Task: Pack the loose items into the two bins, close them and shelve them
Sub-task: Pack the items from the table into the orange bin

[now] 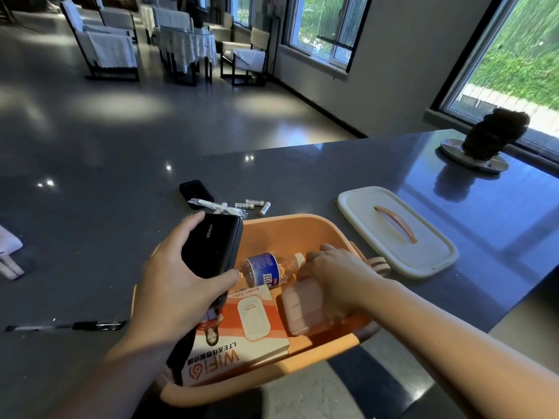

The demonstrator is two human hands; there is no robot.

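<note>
The left hand (pixel 172 276) is gripping a black power bank (pixel 211 249) over the orange bin's (pixel 302 225) nine o'clock rim. The right hand (pixel 335 273) is curling its fingers (pixel 317 258) around a pale pink box (pixel 305 309) inside the bin. The lid (pixel 396 231) is lying on the bench (pixel 302 170) at two o'clock.

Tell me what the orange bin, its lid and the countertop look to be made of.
Orange bin: likely moulded plastic, matte, with smooth rounded walls.
Lid: off-white plastic by its look, matte, with an orange-brown handle.
Countertop: polished dark stone or composite; it mirrors the window and lights.
</note>
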